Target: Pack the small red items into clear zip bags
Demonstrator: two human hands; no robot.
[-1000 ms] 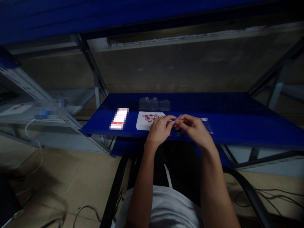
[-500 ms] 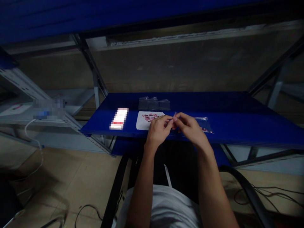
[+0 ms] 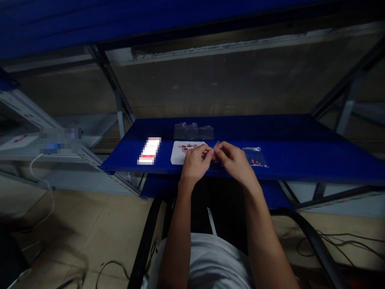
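Note:
My left hand [image 3: 195,161] and my right hand [image 3: 234,161] meet fingertip to fingertip over the front of the blue shelf. Between their pinched fingers is a small clear plastic bag [image 3: 217,144], its corner poking up; pinkish bits seem to show in it, but the fingers cover most of it. Left of the hands, partly behind my left hand, a white paper sheet [image 3: 177,155] bears pink and dark red bead-like pieces [image 3: 185,148]. Just right of my right hand lies a second clear bag [image 3: 255,154] with several small pink pieces inside.
Several flat clear bags [image 3: 192,131] lie behind the paper. A bright, blurred-out phone-like rectangle [image 3: 149,151] rests at the left of the blue shelf [image 3: 288,148]. Metal uprights [image 3: 119,108] flank it, and a chair armrest [image 3: 303,224] curves at the right.
Both hands, still pinching together, appear slightly further left relative to the shelf. More of the filled bag on the right now shows. The view has shifted slightly.

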